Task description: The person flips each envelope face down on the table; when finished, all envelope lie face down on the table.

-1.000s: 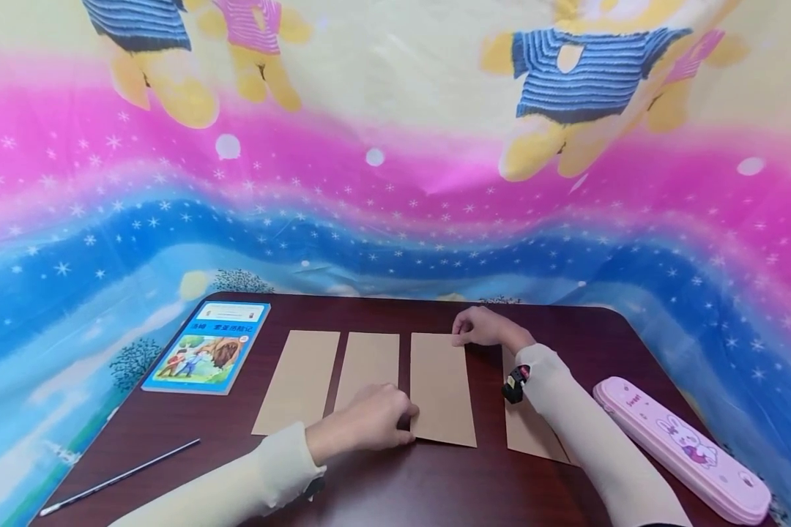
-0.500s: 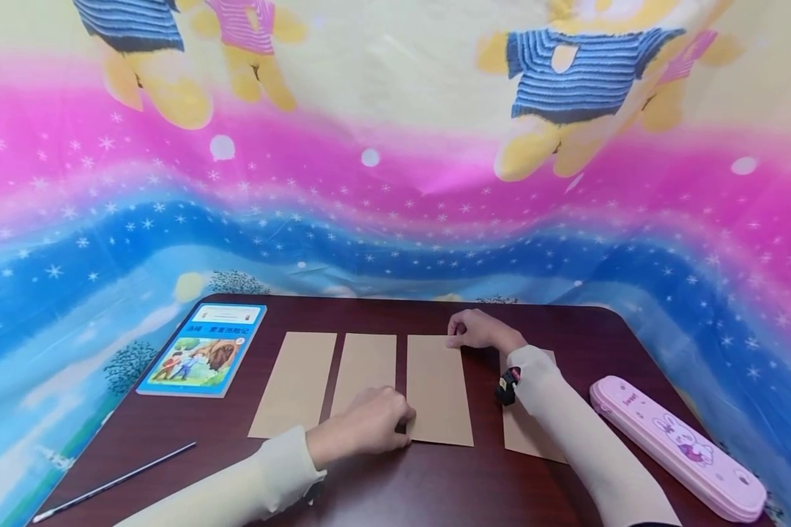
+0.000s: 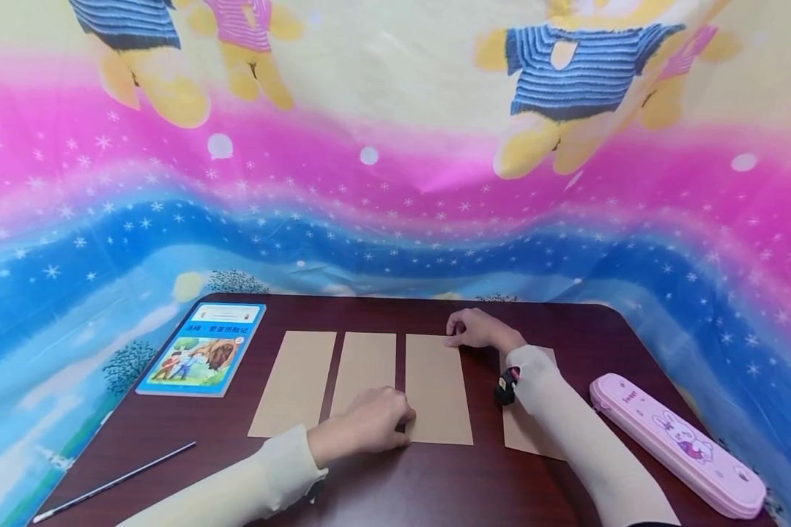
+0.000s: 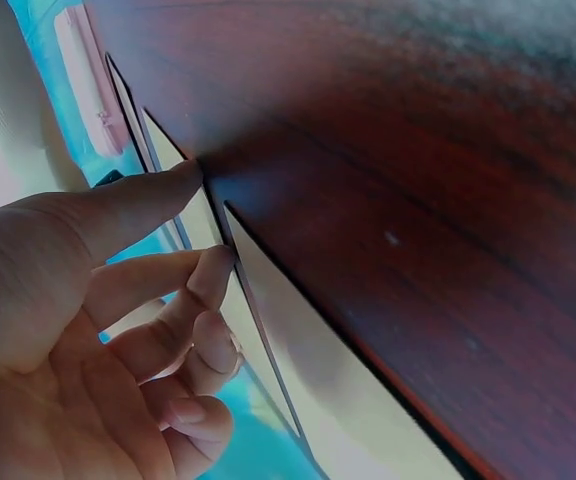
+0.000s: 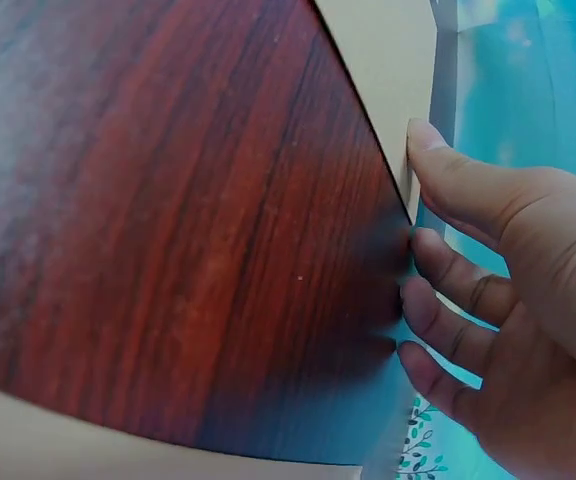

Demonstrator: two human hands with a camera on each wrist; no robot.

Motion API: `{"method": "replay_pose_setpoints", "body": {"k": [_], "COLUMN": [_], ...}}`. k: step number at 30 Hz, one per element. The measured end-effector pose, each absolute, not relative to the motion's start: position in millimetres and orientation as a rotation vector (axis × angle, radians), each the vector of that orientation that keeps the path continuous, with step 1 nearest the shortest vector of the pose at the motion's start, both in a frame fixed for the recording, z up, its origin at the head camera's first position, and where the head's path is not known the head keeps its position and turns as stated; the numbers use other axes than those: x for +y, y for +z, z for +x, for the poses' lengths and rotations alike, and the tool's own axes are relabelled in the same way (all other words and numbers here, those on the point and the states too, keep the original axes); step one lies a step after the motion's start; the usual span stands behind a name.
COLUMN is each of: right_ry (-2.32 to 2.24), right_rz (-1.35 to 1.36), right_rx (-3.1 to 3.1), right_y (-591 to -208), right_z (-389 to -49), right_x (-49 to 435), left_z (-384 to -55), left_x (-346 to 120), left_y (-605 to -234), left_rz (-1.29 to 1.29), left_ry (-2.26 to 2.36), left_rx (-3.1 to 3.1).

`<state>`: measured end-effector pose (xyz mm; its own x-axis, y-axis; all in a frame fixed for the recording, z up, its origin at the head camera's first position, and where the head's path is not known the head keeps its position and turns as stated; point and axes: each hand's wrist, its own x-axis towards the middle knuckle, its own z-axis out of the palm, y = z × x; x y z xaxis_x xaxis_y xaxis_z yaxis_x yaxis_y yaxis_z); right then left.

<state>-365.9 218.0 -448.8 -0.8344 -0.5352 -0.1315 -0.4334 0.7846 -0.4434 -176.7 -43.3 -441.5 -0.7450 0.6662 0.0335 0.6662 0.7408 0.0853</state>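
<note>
Three brown cardboard rectangles lie side by side on the dark table, and a fourth sits further right, partly under the right forearm. At the near left corner of the third cardboard rectangle point(image 3: 438, 395), my left hand point(image 3: 372, 419) pinches the edge with thumb and index finger; its other fingers curl in the left wrist view. My right hand point(image 3: 480, 328) holds the same piece's far right corner, its thumb point(image 5: 438, 150) on top and its fingertips along the table. Left of these are the second cardboard rectangle point(image 3: 368, 362) and the first one point(image 3: 293, 384).
A blue picture-covered book point(image 3: 201, 351) lies at the back left of the table point(image 3: 422, 490). In front of it is a thin dark pencil-like stick point(image 3: 115, 481). The fourth cardboard rectangle point(image 3: 527, 428) and a pink pencil case point(image 3: 679, 443) are on the right. A patterned curtain point(image 3: 369, 219) hangs behind.
The third cardboard rectangle's near edge now lies flatter on the table. Both hands keep their places on its corners; the whole view has shifted slightly.
</note>
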Motion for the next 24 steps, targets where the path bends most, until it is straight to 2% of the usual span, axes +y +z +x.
{"method": "replay_pose_setpoints", "body": {"k": [6, 14, 24], "right_ry": [-0.637, -0.614, -0.539], "right_rz": [-0.847, -0.829, -0.75], "right_rx": [2.756, 2.838, 2.851], "right_y": [-445.3, -425.0, -394.6], "right_z": [-363.4, -353.9, -319.9], "right_x": [237.5, 299.9, 379.1], "left_z": [-176.4, -180.8, -190.8], "left_x": [-43.3, -31.3, 18.8], "left_y": [-438.2, -435.2, -430.2], "left_rz": [-1.12, -1.18, -1.303], "left_ry": [-0.208, -0.379, -0.324], "left_rx": [-2.938, -2.857, -2.812]}}
